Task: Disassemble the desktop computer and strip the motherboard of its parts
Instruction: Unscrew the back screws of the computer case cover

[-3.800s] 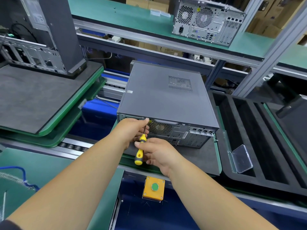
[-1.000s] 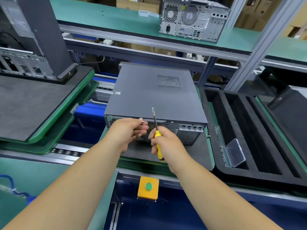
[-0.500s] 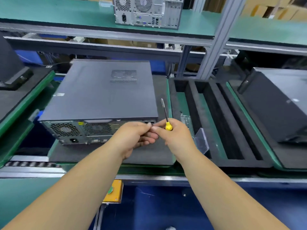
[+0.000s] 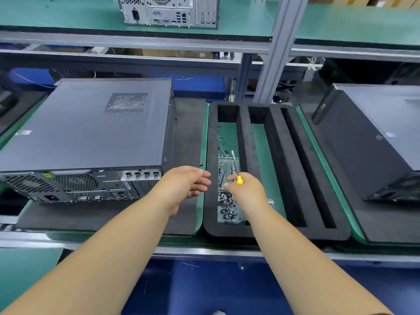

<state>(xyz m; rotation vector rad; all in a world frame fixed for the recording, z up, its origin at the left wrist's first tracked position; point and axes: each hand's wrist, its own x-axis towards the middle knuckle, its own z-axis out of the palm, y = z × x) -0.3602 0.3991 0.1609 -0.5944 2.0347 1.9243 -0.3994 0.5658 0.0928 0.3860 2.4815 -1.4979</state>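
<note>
Presently the right hand (image 4: 246, 192) has its grip closed around the yellow-handled screwdriver (image 4: 236, 170), whose steel shaft points up and away from the person. This hand hangs above the leftmost slot of the black foam tray with long parallel compartments (image 4: 276, 169). Below it in that slot lies a clear plastic box of small dark screws (image 4: 227, 206); a few loose screws appear scattered farther up the slot, though they are too small to identify with certainty.

The left hand (image 4: 184, 187) is just beside the right, apart from it, fingers relaxed and extended toward the tray, its grip open and holding nothing.

To the left of both hands, the dark grey desktop computer case (image 4: 91, 128) lies on its side on a black foam mat (image 4: 188, 137) over the green desk (image 4: 200, 214). Its cover is still on. The rear panel faces the person, with fan grilles, power socket and ports visible.

At the far right sits a second dark computer case (image 4: 372, 137) on another mat. On the upper green shelf (image 4: 68, 17) stands a silver-backed tower computer (image 4: 169, 11), rear panel forward.
</note>
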